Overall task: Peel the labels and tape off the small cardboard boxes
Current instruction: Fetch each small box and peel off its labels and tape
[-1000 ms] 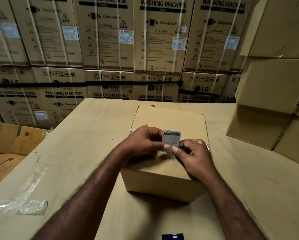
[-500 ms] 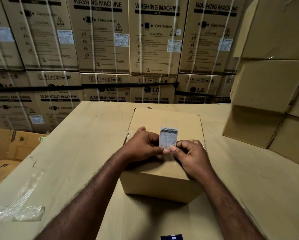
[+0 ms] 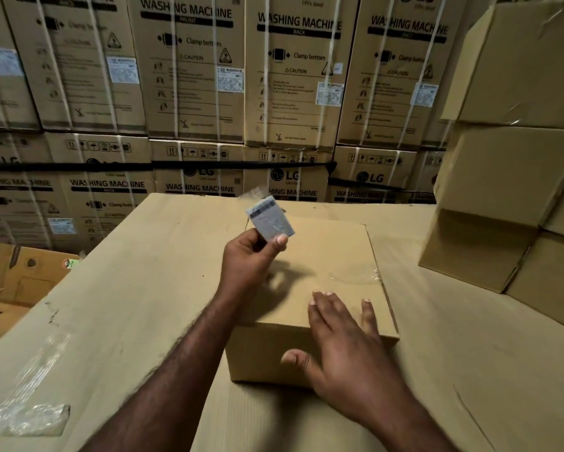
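Observation:
A small plain cardboard box [image 3: 333, 256] sits on a large flat cardboard surface [image 3: 137, 288] in the middle of the head view. My left hand [image 3: 251, 259] is raised over the box's far left corner and pinches a white barcode label [image 3: 269, 218] between thumb and fingers; a bit of clear tape trails from the label's top. My right hand [image 3: 342, 334] lies flat on the box's near right top edge, fingers straight, thumb down the front face. A patch of clear tape [image 3: 359, 275] still clings to the box top near its right edge.
Crumpled clear tape [image 3: 26, 415] lies on the surface at the near left. Plain cartons [image 3: 509, 177] are stacked at the right. A wall of washing machine cartons [image 3: 196, 93] fills the background. Flattened boxes [image 3: 16, 275] lie lower at the left.
The label has come off the box top and my left hand has lifted it up and away. My right hand let go of it and dropped flat onto the box's near edge.

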`<state>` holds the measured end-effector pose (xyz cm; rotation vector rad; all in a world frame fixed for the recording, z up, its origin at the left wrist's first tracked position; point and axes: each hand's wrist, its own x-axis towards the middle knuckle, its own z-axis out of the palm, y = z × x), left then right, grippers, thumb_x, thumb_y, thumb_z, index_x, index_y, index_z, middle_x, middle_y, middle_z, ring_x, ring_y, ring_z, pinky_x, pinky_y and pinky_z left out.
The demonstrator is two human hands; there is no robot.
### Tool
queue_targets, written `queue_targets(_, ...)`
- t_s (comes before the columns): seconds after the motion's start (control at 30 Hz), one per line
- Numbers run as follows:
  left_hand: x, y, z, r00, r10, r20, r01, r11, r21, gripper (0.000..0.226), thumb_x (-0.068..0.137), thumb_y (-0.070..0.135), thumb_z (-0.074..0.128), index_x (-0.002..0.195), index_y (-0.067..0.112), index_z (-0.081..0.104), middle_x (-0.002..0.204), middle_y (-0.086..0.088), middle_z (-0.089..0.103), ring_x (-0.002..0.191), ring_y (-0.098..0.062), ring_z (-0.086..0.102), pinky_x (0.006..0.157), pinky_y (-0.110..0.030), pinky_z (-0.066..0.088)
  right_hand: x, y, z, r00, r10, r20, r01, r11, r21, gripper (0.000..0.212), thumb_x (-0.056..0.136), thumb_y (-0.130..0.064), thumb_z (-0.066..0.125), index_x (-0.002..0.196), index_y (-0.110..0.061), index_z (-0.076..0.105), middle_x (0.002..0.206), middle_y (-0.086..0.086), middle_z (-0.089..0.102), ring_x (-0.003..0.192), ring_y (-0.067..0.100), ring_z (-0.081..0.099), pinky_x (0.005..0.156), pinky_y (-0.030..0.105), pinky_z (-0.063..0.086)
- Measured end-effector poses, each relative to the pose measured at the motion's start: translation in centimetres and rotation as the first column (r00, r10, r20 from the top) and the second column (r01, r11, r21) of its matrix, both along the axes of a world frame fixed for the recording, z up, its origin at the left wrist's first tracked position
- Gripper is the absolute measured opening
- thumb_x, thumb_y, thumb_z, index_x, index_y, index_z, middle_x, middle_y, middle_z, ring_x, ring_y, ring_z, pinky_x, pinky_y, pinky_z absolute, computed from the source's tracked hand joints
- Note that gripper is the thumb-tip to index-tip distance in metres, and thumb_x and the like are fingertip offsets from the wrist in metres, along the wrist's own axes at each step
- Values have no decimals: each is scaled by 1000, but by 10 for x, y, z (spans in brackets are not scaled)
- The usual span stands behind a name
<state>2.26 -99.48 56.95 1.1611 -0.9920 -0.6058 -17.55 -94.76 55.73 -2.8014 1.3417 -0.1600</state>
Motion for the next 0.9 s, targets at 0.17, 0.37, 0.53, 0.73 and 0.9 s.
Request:
queue_targets(0.17, -2, -17, 6, 985, -172, 36, 166, 979, 118, 20, 91, 22, 73, 108, 13, 74, 86, 2, 75, 70, 0, 68, 53, -17, 47, 33, -48, 11, 1000, -13, 23, 12, 999, 40, 113, 66, -82, -16, 158, -24, 15, 167, -5, 3, 152, 10, -6, 117, 61, -13)
queue_targets(0.37, 12, -37, 0, 990, -135, 31, 127, 977, 173, 19, 91, 21, 73, 108, 14, 73, 90, -3, 76, 82, -11, 70, 63, -25, 50, 52, -74, 11, 1000, 9, 1, -9, 1000, 1, 100, 78, -83, -5, 154, -26, 28, 165, -4, 20, 152, 12, 9, 119, 60, -5)
queue_targets(0.53, 9, -53, -4, 984, -12, 176, -9, 993, 117, 25, 91, 27, 73, 112, 14, 72, 96, 3, 75, 89, -11, 70, 64, -22, 52, 20, -46, 21, 992, -22, -120, 18, 999, -37, 118, 64, -83, -19, 155, -24, 26, 164, -2, 23, 150, 16, 19, 124, 44, 6)
queue_targets(0.73, 7, -66, -5, 956, 66, 287, -101, 989, 112, 26, 90, 32, 73, 110, 15, 73, 91, 3, 75, 84, -12, 71, 73, -34, 60, 14, -54, 17, 998, -34, -54, 38, 997, 64, 120, 62, -86, -23, 158, -28, 19, 166, -6, 11, 152, 13, 10, 124, 39, 9)
queue_targets(0.9, 0, -62, 0, 956, -27, 291, -17, 989, 148, 23, 92, 27, 71, 109, 12, 73, 84, 4, 74, 67, -6, 68, 67, -28, 56, 27, -90, 20, 991, -114, -68, 124, 980, 158, 101, 77, -83, -6, 158, -26, 17, 166, -4, 7, 153, 15, 5, 122, 54, -1)
